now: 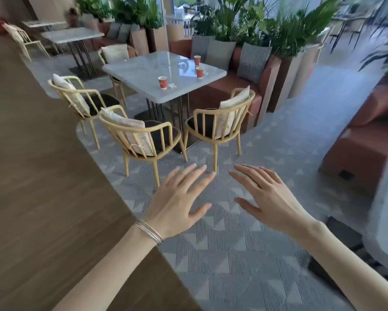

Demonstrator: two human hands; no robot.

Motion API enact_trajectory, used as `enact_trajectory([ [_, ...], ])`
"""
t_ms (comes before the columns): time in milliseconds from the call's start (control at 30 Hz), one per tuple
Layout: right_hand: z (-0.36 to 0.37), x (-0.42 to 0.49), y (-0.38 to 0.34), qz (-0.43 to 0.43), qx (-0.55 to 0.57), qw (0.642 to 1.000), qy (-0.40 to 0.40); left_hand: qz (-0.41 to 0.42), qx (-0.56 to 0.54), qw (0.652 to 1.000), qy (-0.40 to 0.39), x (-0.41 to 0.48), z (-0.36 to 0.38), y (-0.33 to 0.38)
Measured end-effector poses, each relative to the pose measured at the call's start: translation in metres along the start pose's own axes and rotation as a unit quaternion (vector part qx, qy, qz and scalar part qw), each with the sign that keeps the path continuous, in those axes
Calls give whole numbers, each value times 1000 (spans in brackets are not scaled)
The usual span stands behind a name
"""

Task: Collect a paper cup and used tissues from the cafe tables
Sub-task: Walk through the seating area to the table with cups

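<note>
Across a cafe's patterned grey floor (222, 254), a person holds both bare hands out, palms down, gripping nothing. The left hand (179, 198), with thin silver bangles (149, 232) at the wrist, has its fingers straight and spread wide. The right hand (267, 198) mirrors it alongside with fingers likewise splayed, the two hands near each other but apart.

Well ahead of them stands a pale marble-topped table (143, 72) carrying three red paper cups, all upright. The nearest cup (162, 82) sits by the table's front edge, with a small crumpled white tissue (172, 86) lying just beside it on its right. The middle cup (199, 72) and the far cup (197, 60) stand close together toward the bench side.

Three light wooden chairs with cream cushions ring the near sides: a front chair (163, 140), a right chair (202, 124) and a left chair (103, 101). An orange upholstered bench (224, 88) with grey patterned cushions runs behind the table, backed by tall planters of green foliage (285, 34). Dark wood flooring (31, 176) fills the left of the view. The rounded edge of another pale table (386, 209) shows at far right, and a further table (71, 34) stands at back left.
</note>
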State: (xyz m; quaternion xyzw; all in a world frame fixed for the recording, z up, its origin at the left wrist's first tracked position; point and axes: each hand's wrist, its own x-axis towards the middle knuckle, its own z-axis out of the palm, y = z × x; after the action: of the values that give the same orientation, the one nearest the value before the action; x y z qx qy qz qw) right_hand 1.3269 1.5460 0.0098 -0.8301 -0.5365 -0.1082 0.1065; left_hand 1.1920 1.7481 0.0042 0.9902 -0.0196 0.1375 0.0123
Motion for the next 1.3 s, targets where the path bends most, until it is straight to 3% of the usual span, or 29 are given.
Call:
enact_trajectory([
  [367,41,99,67,-2,20,1000,-12,-30,-16,999,3,96,39,-79],
  [733,78,238,132,3,-12,999,-40,9,-16,1000,-1,213,64,-207],
  [1033,96,354,181,39,1,999,19,30,-6,999,13,310,75,-299],
  [1300,142,416,227,43,16,999,-17,9,-18,1000,-22,358,121,-347],
])
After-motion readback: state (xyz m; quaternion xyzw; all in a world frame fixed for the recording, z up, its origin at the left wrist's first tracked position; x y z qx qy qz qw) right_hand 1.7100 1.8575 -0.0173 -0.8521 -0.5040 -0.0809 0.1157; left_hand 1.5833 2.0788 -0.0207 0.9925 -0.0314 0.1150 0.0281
